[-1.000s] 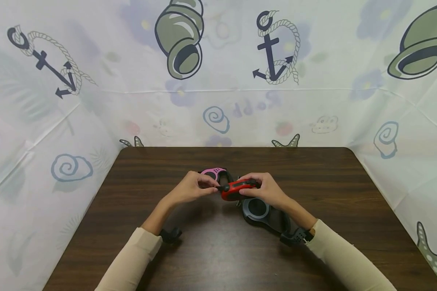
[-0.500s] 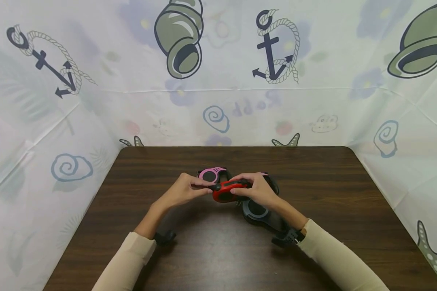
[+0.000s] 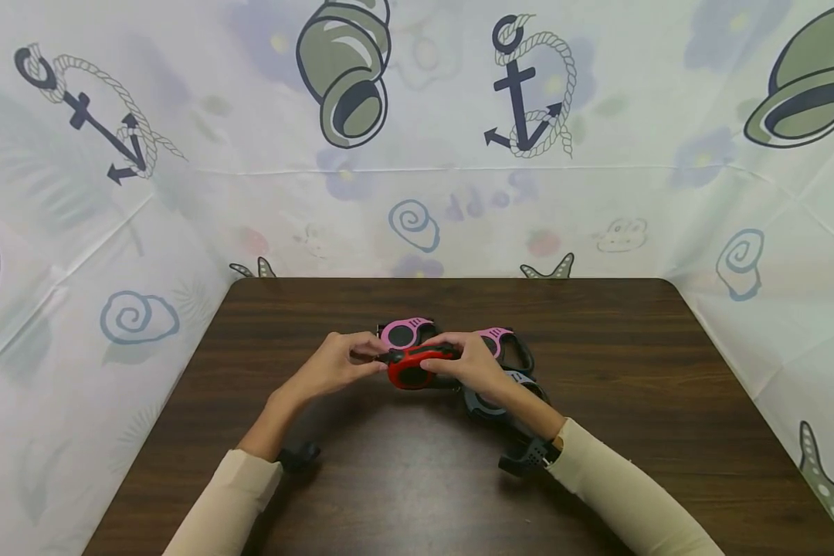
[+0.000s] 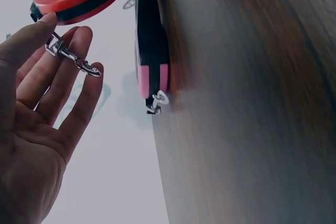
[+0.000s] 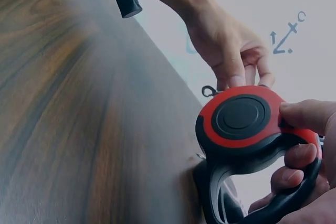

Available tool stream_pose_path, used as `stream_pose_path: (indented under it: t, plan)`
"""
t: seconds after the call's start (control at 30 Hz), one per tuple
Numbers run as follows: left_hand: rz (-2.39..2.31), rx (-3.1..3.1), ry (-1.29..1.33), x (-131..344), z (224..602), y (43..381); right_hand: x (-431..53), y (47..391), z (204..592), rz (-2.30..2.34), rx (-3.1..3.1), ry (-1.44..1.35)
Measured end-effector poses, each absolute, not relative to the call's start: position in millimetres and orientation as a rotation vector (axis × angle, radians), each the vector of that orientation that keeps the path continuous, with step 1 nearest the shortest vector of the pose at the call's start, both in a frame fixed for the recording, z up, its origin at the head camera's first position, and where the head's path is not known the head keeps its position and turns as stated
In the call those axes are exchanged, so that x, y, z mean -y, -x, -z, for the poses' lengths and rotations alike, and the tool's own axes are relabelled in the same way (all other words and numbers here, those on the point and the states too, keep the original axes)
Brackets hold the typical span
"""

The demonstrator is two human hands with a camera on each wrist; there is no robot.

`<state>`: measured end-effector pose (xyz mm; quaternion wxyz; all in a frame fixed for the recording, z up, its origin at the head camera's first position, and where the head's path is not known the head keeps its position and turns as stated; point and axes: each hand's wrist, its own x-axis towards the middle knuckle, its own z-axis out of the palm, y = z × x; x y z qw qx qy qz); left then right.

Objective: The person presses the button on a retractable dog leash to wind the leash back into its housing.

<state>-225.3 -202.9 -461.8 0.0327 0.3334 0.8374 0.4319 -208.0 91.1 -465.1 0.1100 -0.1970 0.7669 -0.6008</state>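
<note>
My right hand grips a red and black retractable dog leash by its looped handle, its thumb on the casing in the right wrist view. At the leash's nose, my left hand pinches the cord end between thumb and fingers. The silver snap clip hangs across those fingers in the left wrist view. The casing is held up off the table, with its round black disc facing the right wrist camera. Right behind it lies a pink and black leash, partly covered in the head view.
Another pink and black leash lies behind my right hand. A grey-blue leash is under my right wrist, partly hidden. The dark wooden table meets a patterned cloth backdrop at its back and sides.
Both hands have moved left together with the red leash, bringing it in front of the left pink leash. More of the right pink leash shows; the grey-blue one is more covered by my right arm.
</note>
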Motion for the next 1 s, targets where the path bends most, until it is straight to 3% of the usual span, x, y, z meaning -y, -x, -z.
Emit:
stream_pose_path:
  t: [1.0]
  plan:
    - [-1.307, -2.380, -0.800, 225.5, 482.3, 223.2, -61.5, 201.7, 482.4, 1.719, -2.279, 0.362]
